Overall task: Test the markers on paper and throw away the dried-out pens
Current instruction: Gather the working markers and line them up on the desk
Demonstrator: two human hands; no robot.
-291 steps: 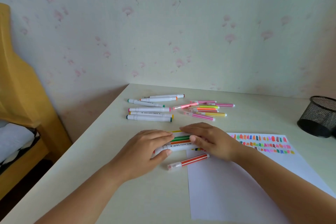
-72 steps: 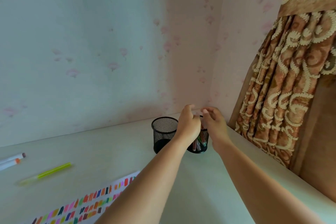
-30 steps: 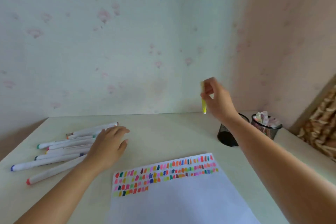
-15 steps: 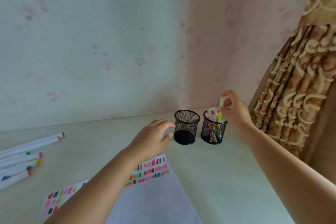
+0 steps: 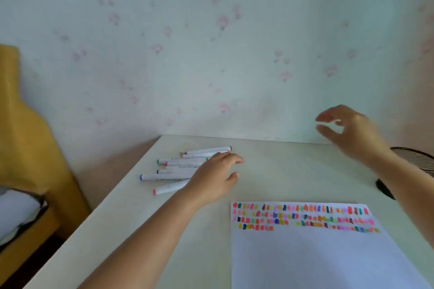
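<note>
Several white markers (image 5: 178,166) with coloured end caps lie side by side on the pale table (image 5: 281,166) at the left. My left hand (image 5: 215,177) hovers over their right ends, fingers spread and relaxed, holding nothing. A white paper sheet (image 5: 317,253) with rows of colour test strokes (image 5: 303,217) along its top lies at the right front. My right hand (image 5: 350,129) is raised above the table's back right, fingers loosely spread and empty. A black mesh pen cup (image 5: 415,159) shows partly behind my right forearm.
The wall with flowered wallpaper (image 5: 211,54) runs along the table's far edge. A yellow bed headboard (image 5: 28,138) and bedding (image 5: 16,213) stand left of the table's left edge.
My right hand has let go of the yellow marker at the far pen cup and swung back left, empty. My view and left hand have returned to the white markers.
</note>
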